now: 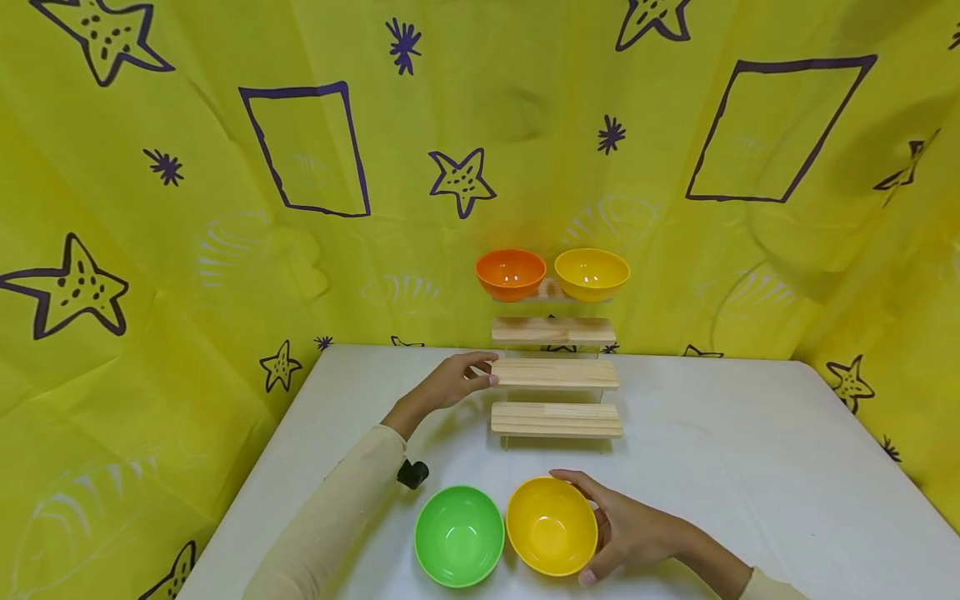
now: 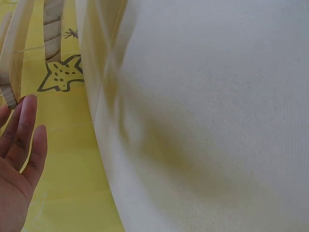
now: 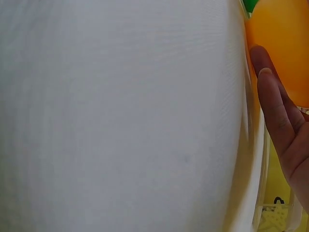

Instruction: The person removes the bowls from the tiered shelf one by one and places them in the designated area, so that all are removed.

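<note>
A stepped display stand [image 1: 555, 373] with pale wooden shelves stands toward the back of the table. My left hand [image 1: 452, 380] grips the left end of its second shelf from the bottom, thumb in front; in the left wrist view its fingers meet the shelf's end [image 2: 13, 92]. Near the front, my right hand [image 1: 639, 525] holds a yellow-orange bowl [image 1: 551, 529] by its right side, thumb and fingers spread round it. That bowl [image 3: 285, 48] also shows in the right wrist view. Immediately left of it sits a green bowl [image 1: 459, 537].
On the top shelf are an orange bowl [image 1: 511, 275] and a yellow bowl [image 1: 592, 275], side by side. A small black object [image 1: 412, 474] shows beside the left forearm. Yellow patterned cloth [image 1: 405, 250] surrounds the white table [image 1: 712, 433] at the back and sides.
</note>
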Demonstrator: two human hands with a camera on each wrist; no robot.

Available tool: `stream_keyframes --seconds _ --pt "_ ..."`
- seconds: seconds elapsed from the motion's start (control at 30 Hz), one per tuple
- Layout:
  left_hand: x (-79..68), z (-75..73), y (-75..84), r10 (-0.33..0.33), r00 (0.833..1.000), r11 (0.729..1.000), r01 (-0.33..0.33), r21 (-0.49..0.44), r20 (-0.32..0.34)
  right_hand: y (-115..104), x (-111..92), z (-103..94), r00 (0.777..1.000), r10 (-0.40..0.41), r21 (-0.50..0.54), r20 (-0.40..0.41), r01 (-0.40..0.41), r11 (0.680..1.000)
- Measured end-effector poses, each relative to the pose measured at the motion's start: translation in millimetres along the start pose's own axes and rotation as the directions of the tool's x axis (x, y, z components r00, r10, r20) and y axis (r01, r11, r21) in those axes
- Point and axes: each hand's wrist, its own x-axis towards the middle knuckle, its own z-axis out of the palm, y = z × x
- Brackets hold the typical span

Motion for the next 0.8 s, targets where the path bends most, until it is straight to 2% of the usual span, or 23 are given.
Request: stream_keyframes --seconds 0.2,0.4,0.8 --pt "0.5 0.5 -0.7 0.002 1.0 1.0 -0.002 0.002 -0.002 -2.3 -4.1 -2.2 1.0 0.016 -0.05 -0.018 -0.017 0.999" --pt "0.5 0.9 -0.8 0.006 1.0 1.0 -0.006 0.004 -0.003 -5.5 -9.5 -8.0 0.996 0.005 -0.132 -0.087 -0.017 0.991" --pt "-0.9 0.7 -0.1 0.015 1.0 1.0 -0.016 -0.009 -0.009 -15.5 -19.5 -25.4 0.98 -0.14 -0.224 -0.141 0.106 0.969"
